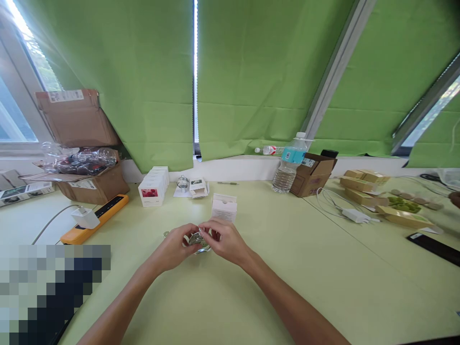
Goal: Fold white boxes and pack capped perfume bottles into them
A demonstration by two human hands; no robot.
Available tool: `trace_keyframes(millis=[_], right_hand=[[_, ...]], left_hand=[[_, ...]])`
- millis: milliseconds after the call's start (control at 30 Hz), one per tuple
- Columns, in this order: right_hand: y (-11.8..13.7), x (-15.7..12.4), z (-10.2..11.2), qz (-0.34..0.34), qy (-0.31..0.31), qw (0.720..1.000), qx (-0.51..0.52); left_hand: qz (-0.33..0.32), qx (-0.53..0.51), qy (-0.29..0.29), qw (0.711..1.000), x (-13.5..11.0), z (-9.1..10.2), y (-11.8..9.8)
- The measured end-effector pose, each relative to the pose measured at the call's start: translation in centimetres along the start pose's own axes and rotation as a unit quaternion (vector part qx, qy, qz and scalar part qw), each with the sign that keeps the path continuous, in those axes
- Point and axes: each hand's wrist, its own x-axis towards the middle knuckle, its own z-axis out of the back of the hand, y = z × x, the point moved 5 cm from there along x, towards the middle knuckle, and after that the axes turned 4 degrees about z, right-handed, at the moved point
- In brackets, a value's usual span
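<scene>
At the middle of the table, my left hand (176, 245) curls its fingers around a small round shiny container (199, 239), clear or silvery, near the tabletop. My right hand (224, 240) is closed at the container's upper right rim, thumb and fingers pinched together. Whether a small part sits in that pinch is hidden. A small round piece (166, 234) shows just left of my left hand, partly covered by it. Right behind my hands stands an open white carton (224, 207) with its flap up.
White boxes (153, 188), a glass jar (182, 182) and a pen (228, 183) are at the back. Left are an orange power strip (108, 211) and a cardboard box (97, 184). Right are a water bottle (287, 167), a charger (355, 215) and a phone (434, 247). Another person's hand (455, 198) shows far right.
</scene>
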Motion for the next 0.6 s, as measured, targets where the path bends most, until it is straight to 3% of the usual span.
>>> trace_keyframes(millis=[200, 367, 600], right_hand=[[0.4, 0.0, 0.1, 0.009, 0.0, 1.0, -0.006], [0.4, 0.0, 0.2, 0.008, 0.005, 1.0, -0.005], [-0.2, 0.1, 0.0, -0.007, 0.002, 1.0, 0.023]], left_hand=[[0.002, -0.05, 0.012, 0.999, 0.1, 0.6, -0.1], [0.037, -0.114, -0.062, 0.991, 0.7, 1.1, 0.7], [0.064, -0.164, -0.068, 0.982, 1.3, -0.8, 1.5]])
